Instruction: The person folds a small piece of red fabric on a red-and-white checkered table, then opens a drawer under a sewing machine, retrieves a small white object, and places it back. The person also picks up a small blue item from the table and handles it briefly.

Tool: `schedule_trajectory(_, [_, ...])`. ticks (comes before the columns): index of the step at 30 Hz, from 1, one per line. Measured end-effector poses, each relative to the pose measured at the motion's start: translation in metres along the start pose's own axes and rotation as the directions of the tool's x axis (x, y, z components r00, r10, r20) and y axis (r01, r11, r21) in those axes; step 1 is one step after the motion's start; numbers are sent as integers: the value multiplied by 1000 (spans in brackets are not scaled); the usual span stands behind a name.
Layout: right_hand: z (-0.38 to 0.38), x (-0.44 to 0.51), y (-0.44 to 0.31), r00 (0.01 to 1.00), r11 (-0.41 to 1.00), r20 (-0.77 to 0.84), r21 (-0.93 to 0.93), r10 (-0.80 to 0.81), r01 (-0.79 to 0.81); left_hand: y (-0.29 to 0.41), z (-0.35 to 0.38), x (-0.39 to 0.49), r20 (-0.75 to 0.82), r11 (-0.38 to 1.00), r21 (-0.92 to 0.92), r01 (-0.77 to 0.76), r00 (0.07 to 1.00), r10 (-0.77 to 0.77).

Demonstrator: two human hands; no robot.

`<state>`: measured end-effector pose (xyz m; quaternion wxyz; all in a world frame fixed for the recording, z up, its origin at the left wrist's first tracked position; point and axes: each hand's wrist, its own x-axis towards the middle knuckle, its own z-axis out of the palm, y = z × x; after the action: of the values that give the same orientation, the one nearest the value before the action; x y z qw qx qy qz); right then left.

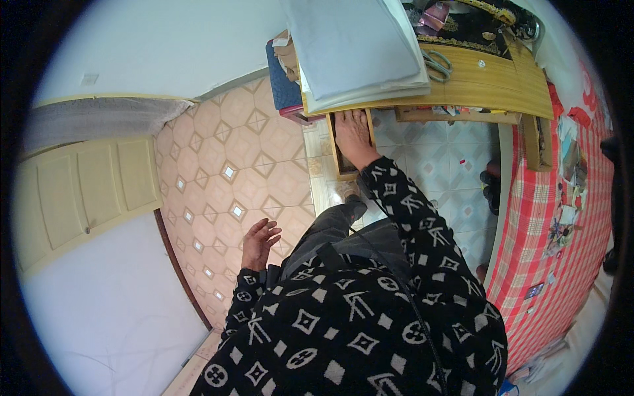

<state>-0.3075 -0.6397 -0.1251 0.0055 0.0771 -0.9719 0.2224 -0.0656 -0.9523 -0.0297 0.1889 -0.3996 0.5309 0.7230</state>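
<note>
Before me is a yellow wooden sewing table (475,74) with a narrow drawer (348,175) pulled out at its front. My right hand (354,136) reaches palm down into this drawer; its fingertips lie near the table edge, and whether they grip anything is hidden. Away from the table, at my left side, my left hand (260,242) hangs over the tiled floor, empty, with its fingers a little bent and apart. Pale layered fabric (356,49) covers the table's left part. Scissors (437,66) with grey-green handles lie just right of the fabric. A black sewing machine (458,29) stands behind them.
A blue-topped stool (285,81) stands left of the table. Under the table's front edge hangs an open tray (458,116) with small items. On the right, a bed with a red checked cloth (525,222) bears scattered small things. A cream door (89,198) is at the left.
</note>
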Motion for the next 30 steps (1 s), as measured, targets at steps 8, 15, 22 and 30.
schedule_trajectory(8, [43, 50, 16, 980, 970, -130, 214, 149, -119, -5, -20, -16, -61, 1000, -7, 19, 998, -19])
schedule_trajectory(15, [58, 65, 17, 969, 953, -57, 205, 240, -223, -5, -27, -21, -82, 999, -31, 20, 996, -23])
schedule_trajectory(22, [37, 56, 11, 972, 947, -35, 236, 233, -219, -5, -21, -20, -71, 999, -45, 29, 997, -32])
schedule_trajectory(30, [-9, -14, 4, 988, 995, 144, -74, -52, 63, 3, -8, -3, 5, 1000, -20, -9, 1000, 9])
